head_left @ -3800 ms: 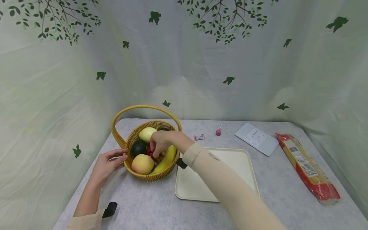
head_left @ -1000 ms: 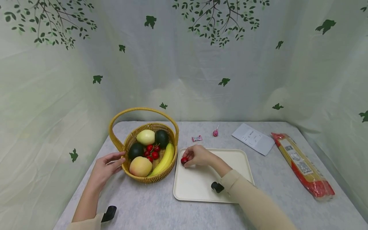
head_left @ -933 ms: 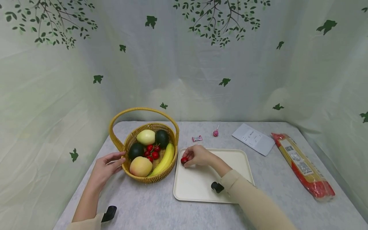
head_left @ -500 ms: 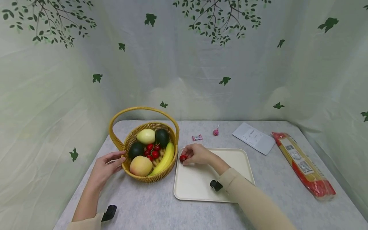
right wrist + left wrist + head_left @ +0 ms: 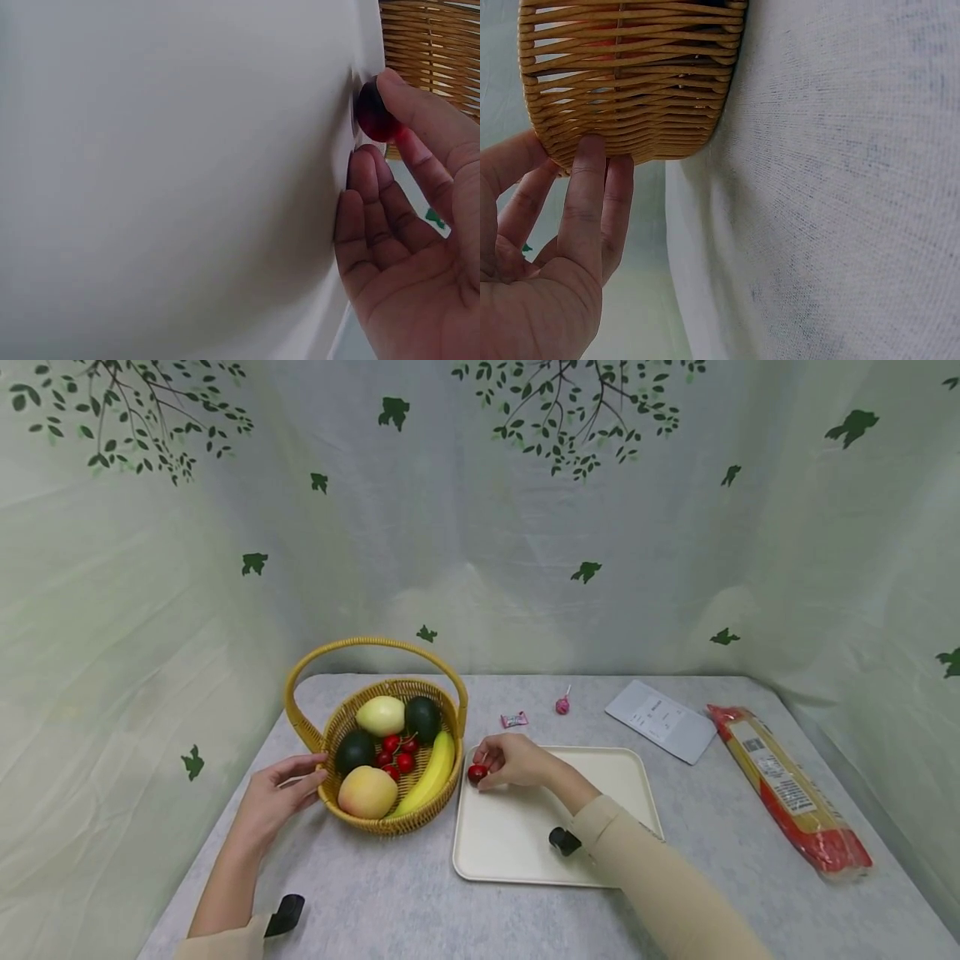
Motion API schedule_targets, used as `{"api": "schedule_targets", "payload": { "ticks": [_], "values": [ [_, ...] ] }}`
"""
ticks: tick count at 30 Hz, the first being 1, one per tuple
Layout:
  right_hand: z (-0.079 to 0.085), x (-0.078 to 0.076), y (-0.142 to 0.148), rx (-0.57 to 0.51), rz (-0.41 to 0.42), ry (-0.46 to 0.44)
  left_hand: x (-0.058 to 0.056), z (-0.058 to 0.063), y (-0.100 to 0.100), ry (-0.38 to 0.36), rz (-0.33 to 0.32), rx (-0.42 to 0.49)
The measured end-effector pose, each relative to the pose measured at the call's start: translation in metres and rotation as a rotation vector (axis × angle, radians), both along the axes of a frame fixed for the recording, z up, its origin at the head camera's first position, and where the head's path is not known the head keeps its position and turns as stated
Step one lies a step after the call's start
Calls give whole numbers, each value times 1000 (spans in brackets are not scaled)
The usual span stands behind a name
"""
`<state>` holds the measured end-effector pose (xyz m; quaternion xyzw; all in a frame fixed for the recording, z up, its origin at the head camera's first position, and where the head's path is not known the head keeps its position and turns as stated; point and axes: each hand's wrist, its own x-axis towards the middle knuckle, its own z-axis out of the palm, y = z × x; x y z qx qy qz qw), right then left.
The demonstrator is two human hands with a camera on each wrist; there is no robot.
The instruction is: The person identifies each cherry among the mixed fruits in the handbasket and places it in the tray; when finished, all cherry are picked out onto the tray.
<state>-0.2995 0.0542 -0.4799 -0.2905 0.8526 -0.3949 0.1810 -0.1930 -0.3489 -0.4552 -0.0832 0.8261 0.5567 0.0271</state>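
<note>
Between thumb and finger, my right hand (image 5: 517, 762) pinches a dark red cherry (image 5: 477, 774) at the left edge of the cream tray (image 5: 525, 852). In the right wrist view the cherry (image 5: 376, 112) sits close by the tray's raised rim, with the other fingers of that hand (image 5: 405, 247) against the tray. My left hand (image 5: 277, 789) touches the yellow wicker basket (image 5: 386, 827) on its left side. Its fingertips rest on the outer weave, fingers fairly straight, in the left wrist view. Inside the basket lie a cluster of cherries (image 5: 397, 757), a peach (image 5: 367, 792) and bananas (image 5: 431, 777).
Two dark green fruits (image 5: 356, 753) and a pale yellow fruit (image 5: 381, 716) share the basket. Behind the tray lie a wrapped candy (image 5: 514, 720) and a lollipop (image 5: 562, 704). Farther right are a white pouch (image 5: 662, 722) and a long red-and-gold packet (image 5: 791, 789).
My right hand has come out of the basket and across to the tray, now with a cherry. Over the last second it shifted only slightly leftward. The left hand has stayed at the basket.
</note>
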Motion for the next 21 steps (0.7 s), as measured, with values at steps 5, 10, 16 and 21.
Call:
{"api": "schedule_targets", "payload": {
  "ticks": [5,10,16,21],
  "values": [
    [8,-1,5,22,9,25,0,0,0,2,-7,0],
    [27,-3,9,28,19,51,-1,0,1,3,-6,-1],
    [51,-3,10,25,76,143,1,1,2,3,-1,-5],
    [68,1,3,25,121,194,2,3,3,12,-2,6]
  ]
}}
